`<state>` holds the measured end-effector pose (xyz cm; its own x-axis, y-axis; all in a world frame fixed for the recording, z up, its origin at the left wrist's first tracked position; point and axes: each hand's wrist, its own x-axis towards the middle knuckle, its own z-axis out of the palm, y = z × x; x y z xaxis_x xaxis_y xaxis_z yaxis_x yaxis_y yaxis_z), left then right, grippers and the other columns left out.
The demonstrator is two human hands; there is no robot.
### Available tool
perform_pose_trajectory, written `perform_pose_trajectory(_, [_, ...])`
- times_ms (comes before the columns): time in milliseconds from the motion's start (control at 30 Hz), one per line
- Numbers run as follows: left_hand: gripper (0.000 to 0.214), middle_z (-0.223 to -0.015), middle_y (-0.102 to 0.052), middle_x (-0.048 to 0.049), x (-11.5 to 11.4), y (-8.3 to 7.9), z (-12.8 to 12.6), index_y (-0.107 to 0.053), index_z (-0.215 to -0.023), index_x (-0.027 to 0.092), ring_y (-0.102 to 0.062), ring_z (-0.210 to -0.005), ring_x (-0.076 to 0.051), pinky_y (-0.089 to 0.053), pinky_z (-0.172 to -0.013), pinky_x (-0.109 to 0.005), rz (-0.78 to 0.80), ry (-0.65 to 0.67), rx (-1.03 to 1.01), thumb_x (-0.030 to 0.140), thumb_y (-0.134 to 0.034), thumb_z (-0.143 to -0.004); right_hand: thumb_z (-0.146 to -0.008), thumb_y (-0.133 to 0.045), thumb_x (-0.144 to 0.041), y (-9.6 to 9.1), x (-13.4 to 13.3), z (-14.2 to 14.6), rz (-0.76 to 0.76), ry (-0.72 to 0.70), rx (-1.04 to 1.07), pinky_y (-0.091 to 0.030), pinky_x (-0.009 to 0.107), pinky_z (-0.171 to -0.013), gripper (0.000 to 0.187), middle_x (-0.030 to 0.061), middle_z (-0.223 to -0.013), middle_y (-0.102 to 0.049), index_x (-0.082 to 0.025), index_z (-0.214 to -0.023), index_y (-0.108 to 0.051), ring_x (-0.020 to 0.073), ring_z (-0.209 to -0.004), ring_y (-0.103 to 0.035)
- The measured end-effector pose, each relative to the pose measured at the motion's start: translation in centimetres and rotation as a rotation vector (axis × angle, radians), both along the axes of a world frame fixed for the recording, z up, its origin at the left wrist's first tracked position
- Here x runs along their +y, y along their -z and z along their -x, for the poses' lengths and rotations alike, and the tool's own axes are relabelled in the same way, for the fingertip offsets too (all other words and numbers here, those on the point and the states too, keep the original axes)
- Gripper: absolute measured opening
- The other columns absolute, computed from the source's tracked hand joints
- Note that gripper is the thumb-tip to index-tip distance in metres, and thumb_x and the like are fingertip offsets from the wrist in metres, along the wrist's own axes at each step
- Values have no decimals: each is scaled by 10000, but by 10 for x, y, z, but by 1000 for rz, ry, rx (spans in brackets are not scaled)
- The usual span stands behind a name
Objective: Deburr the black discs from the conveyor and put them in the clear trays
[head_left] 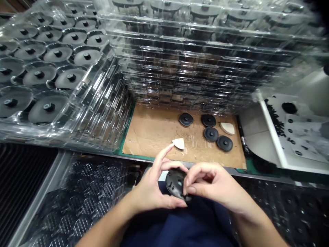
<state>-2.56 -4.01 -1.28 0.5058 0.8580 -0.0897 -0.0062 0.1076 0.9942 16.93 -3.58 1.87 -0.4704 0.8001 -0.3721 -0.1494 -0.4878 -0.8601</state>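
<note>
A round black plastic disc (pixel 175 184) is held over my lap, tilted toward me. My left hand (pixel 154 187) grips its lower left edge with thumb and fingers, index finger raised. My right hand (pixel 213 187) pinches at the disc's right side with its fingertips together. On the brown cardboard mat (pixel 151 132) ahead lie several more black discs (pixel 211 133) and two white wedge-shaped pieces (pixel 179 143), one near my left index fingertip.
Tall stacks of clear plastic trays (pixel 185 68) filled with black discs rise behind and to the left of the mat. A white bin (pixel 272 133) with small black parts sits at the right. Clear trays of black parts (pixel 84 202) lie low on the left.
</note>
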Motion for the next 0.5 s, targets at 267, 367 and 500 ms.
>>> perform_pose_trajectory(267, [1012, -1202, -640, -70, -2, 6, -6, -173, -1459, 326, -580, -1162, -239, -423, -1043, -421, -97, -96, -102, 328, -805, -668, -823, -679, -205, -6, -32, -20, -339, 214, -257, -488, 171, -521, 84, -29, -675, -673, -270, -832, -731, 80, -541, -599])
perform_pose_trajectory(367, [991, -1221, -642, -80, -3, 6, -8, -194, -1459, 318, -585, -1165, -254, -411, -1058, -436, -96, -102, -105, 374, -796, -673, -839, -653, -194, -5, -41, -21, -565, 210, -467, -487, 192, -553, 199, 8, -839, -675, -291, -1002, -713, 108, -661, -604])
perform_pose_trajectory(500, [882, -1188, -684, -110, -9, 5, -10, -306, -1438, 266, -599, -1155, -308, -385, -1073, -458, 57, -42, 36, 567, -692, -705, -923, -529, -388, -1, -42, -14, -818, 238, -635, -514, 269, -644, 272, 45, -737, -674, -208, -946, -732, 150, -665, -603])
